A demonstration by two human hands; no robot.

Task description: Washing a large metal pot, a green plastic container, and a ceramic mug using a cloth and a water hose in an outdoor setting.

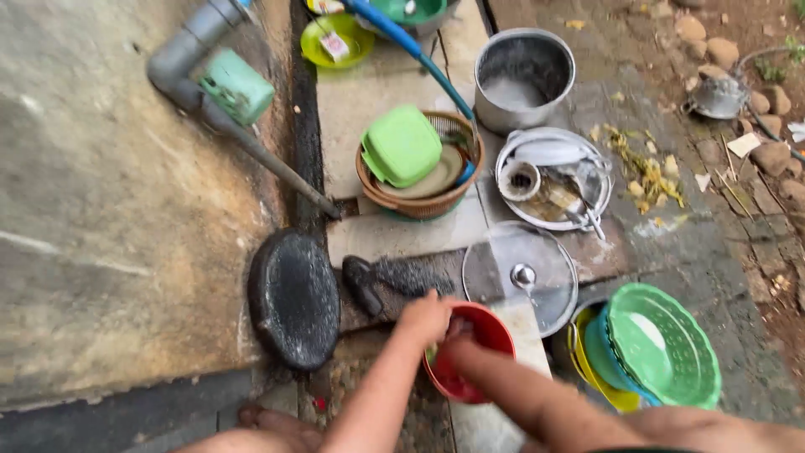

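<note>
On the near ground, right of the black round stone point(295, 299), stands the red bowl point(466, 352). The left hand point(425, 319) grips its far left rim; the right hand point(459, 340) reaches inside, fingers hidden, cannot tell.

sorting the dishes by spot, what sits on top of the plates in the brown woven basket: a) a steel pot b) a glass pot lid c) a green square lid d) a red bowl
c: the green square lid lies on the plates inside the brown woven basket, while the red bowl is down at the hands.
</note>
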